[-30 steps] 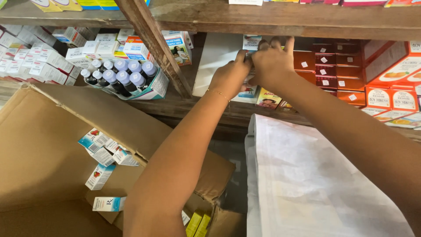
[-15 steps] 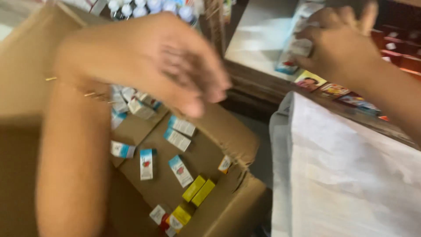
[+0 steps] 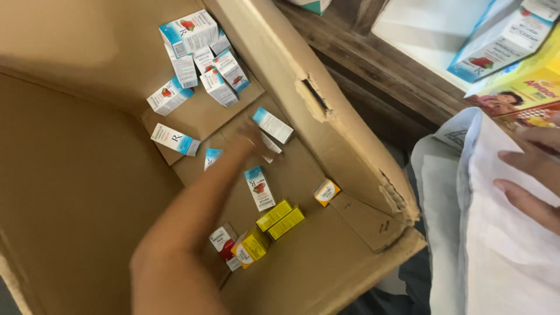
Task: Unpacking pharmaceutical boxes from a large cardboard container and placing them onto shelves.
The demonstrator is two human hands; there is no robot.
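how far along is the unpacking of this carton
Partly done: one white-and-blue box already lies on the shelf. In hand: the left hand reaches into the carton, holding nothing visible; the right hand rests on white sacking. Left: many small boxes inside.

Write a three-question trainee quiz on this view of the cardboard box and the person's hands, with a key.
1. True or false: the left hand reaches down into the large brown cardboard box.
2. What does the right hand rest on? A) white woven sack B) wooden shelf C) box flap
3. What colour are the two long small cartons lying side by side near the box's front corner?

Key: 1 true; 2 A; 3 yellow.
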